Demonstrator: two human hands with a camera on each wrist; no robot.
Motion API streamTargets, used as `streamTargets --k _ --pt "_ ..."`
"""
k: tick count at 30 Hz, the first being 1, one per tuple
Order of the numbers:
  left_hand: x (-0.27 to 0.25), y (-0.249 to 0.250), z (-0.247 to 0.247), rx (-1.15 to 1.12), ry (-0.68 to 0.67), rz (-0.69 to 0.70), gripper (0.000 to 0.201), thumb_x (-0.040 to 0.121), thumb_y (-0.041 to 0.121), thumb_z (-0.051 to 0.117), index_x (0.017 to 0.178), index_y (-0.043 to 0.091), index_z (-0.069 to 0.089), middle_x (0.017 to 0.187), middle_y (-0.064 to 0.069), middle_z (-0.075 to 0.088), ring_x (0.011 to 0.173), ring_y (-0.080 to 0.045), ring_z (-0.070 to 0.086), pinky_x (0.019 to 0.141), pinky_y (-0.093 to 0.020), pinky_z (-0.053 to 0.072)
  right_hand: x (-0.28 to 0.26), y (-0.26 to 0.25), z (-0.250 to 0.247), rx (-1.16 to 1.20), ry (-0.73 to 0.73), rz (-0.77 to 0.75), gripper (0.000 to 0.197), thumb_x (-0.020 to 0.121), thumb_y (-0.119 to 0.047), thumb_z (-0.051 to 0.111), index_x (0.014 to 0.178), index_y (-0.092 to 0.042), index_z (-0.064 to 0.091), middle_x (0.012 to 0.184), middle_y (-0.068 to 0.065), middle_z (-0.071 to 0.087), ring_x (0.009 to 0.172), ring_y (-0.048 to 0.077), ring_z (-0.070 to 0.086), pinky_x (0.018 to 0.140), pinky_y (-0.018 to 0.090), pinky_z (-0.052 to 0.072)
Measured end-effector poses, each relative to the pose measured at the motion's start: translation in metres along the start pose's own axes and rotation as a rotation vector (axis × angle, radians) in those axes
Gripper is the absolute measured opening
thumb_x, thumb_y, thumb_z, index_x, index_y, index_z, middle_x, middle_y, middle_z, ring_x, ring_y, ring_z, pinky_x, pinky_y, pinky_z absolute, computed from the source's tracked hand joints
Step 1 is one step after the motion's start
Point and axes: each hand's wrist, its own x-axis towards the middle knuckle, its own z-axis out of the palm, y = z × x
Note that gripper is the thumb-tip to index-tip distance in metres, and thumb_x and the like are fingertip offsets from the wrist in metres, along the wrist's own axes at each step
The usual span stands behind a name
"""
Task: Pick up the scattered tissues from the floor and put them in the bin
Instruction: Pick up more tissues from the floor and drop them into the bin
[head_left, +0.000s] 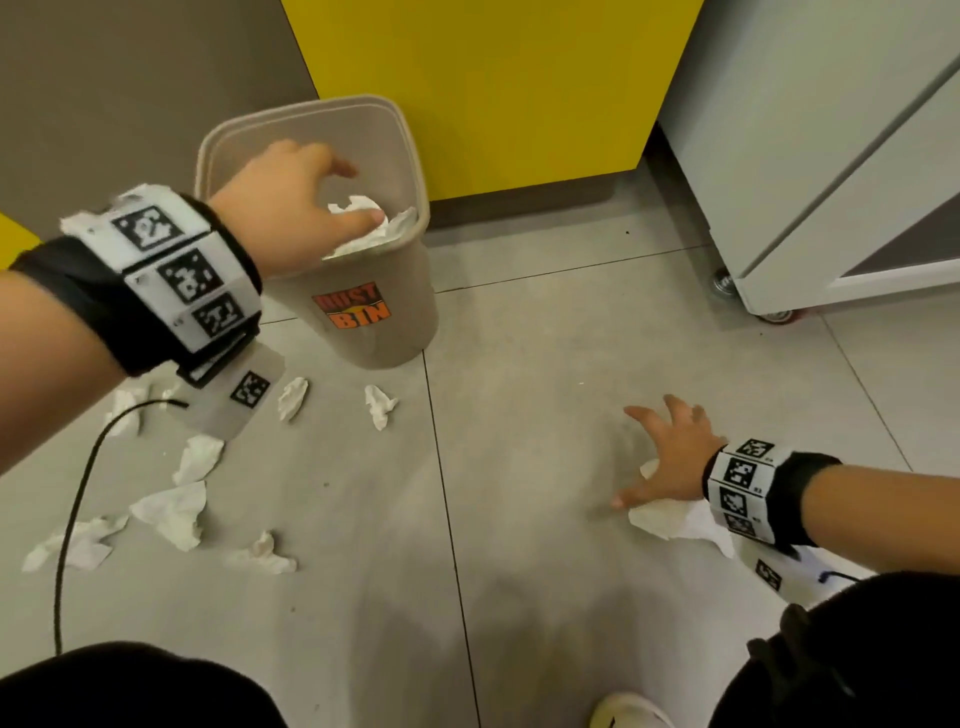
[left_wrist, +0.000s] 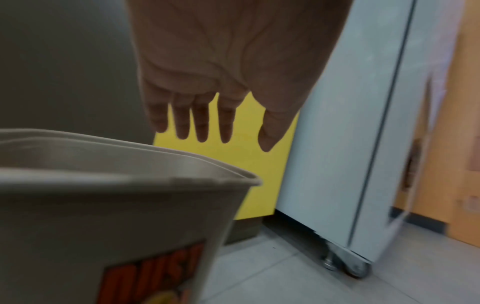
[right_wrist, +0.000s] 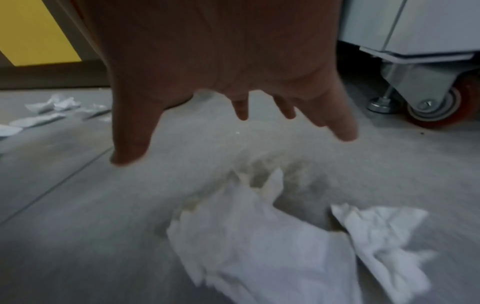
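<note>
A beige bin (head_left: 374, 322) labelled DUST BIN stands on the floor with white tissues (head_left: 374, 228) inside it. My left hand (head_left: 296, 202) hovers open over its mouth, fingers spread and holding nothing; the left wrist view shows the hand (left_wrist: 207, 115) above the bin rim (left_wrist: 182, 160). My right hand (head_left: 670, 457) is spread open low over a crumpled white tissue (head_left: 670, 519) on the floor, seen large in the right wrist view as tissue (right_wrist: 259, 236) beneath the hand (right_wrist: 233, 123). Several more tissues (head_left: 171, 509) lie scattered at the left.
A yellow panel (head_left: 493, 88) stands behind the bin. A white cabinet on castors (head_left: 810, 156) is at the right, its wheel (right_wrist: 439, 102) close to my right hand. A black cable (head_left: 78, 499) runs over the floor at the left. My knees fill the bottom corners.
</note>
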Motion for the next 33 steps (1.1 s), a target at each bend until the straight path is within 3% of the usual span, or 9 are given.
streamTargets --k 3,7,11,16,19,22,26,29,33 --pt "-0.033 0.01 0.009 -0.061 0.026 0.334 0.049 0.078 0.05 0.048 0.115 0.018 0.055 0.118 -0.011 0.055 0.111 -0.025 0.049 0.094 -0.036 0.04 0.007 0.017 0.013 -0.136 -0.054 0.138 0.14 0.036 -0.07 0.078 0.141 -0.041 -0.01 0.153 0.014 -0.021 0.137 0.053 -0.012 0.109 0.067 0.016" --pt "-0.067 0.0 0.035 -0.072 -0.256 0.635 0.037 0.083 0.048 0.046 0.106 0.022 0.059 0.106 0.002 0.057 0.097 -0.011 0.054 0.089 -0.025 0.043 0.01 0.034 0.018 -0.11 -0.138 0.263 0.147 0.038 -0.061 0.083 0.141 -0.038 -0.019 0.151 0.02 -0.021 0.136 0.055 0.009 0.111 0.061 0.024" --pt "-0.083 -0.034 0.075 -0.044 -0.572 0.507 0.048 0.076 0.069 0.031 0.103 0.038 0.056 0.1 0.019 0.055 0.094 -0.001 0.053 0.078 -0.008 0.041 0.009 0.035 0.028 0.072 -0.018 0.212 0.115 0.053 -0.046 0.082 0.142 -0.035 0.009 0.138 0.013 0.018 0.111 0.041 0.053 0.098 0.045 0.047" --pt "-0.09 -0.063 0.113 -0.102 -0.6 0.321 0.02 0.089 0.033 0.052 0.108 0.03 0.058 0.107 0.012 0.057 0.097 -0.001 0.054 0.075 0.005 0.033 0.013 0.013 0.044 0.118 0.007 0.042 0.054 0.08 -0.022 0.064 0.128 -0.023 0.04 0.103 0.005 0.026 0.085 0.031 0.054 0.087 0.034 0.05" --pt "-0.09 -0.071 0.131 -0.104 -0.593 0.289 0.021 0.09 0.031 0.052 0.11 0.029 0.057 0.103 0.014 0.052 0.097 -0.004 0.054 0.068 0.002 0.035 0.016 0.003 0.047 -0.017 -0.02 -0.035 0.03 0.092 -0.023 0.049 0.122 -0.016 0.047 0.089 0.001 0.03 0.101 0.028 0.05 0.091 0.03 0.043" --pt "-0.09 -0.077 0.148 -0.055 -0.605 0.288 0.024 0.09 0.032 0.05 0.113 0.028 0.056 0.103 0.014 0.048 0.099 -0.006 0.05 0.074 -0.003 0.035 0.02 0.001 0.046 -0.014 -0.052 -0.063 0.028 0.092 -0.028 0.05 0.117 -0.015 0.053 0.097 0.005 0.03 0.083 0.024 0.046 0.083 0.026 0.041" --pt "-0.086 -0.086 0.169 0.074 -0.62 0.254 0.033 0.09 0.034 0.048 0.122 0.026 0.05 0.127 0.003 0.045 0.112 -0.015 0.05 0.097 -0.031 0.044 0.026 -0.004 0.037 -0.029 -0.031 -0.118 0.023 0.086 -0.019 0.057 0.109 -0.017 0.059 0.096 0.004 0.035 0.079 0.021 0.043 0.074 0.02 0.033" --pt "-0.08 -0.092 0.181 0.131 -0.629 0.22 0.04 0.09 0.033 0.049 0.129 0.025 0.045 0.141 0.0 0.031 0.117 -0.019 0.049 0.101 -0.03 0.04 0.022 -0.015 0.025 -0.005 0.012 -0.175 0.016 0.082 -0.015 0.062 0.082 -0.029 0.054 0.093 0.004 0.039 0.078 0.021 0.045 0.073 0.021 0.033" --pt "-0.068 -0.098 0.194 0.216 -0.622 0.201 0.048 0.089 0.032 0.049 0.134 0.021 0.04 0.154 -0.006 0.009 0.13 -0.024 0.041 0.107 -0.035 0.038 0.017 -0.031 0.011 0.08 0.116 -0.266 0.024 0.074 -0.012 0.069 0.077 -0.027 0.051 0.087 0.003 0.048 0.077 0.022 0.049 0.072 0.023 0.035"
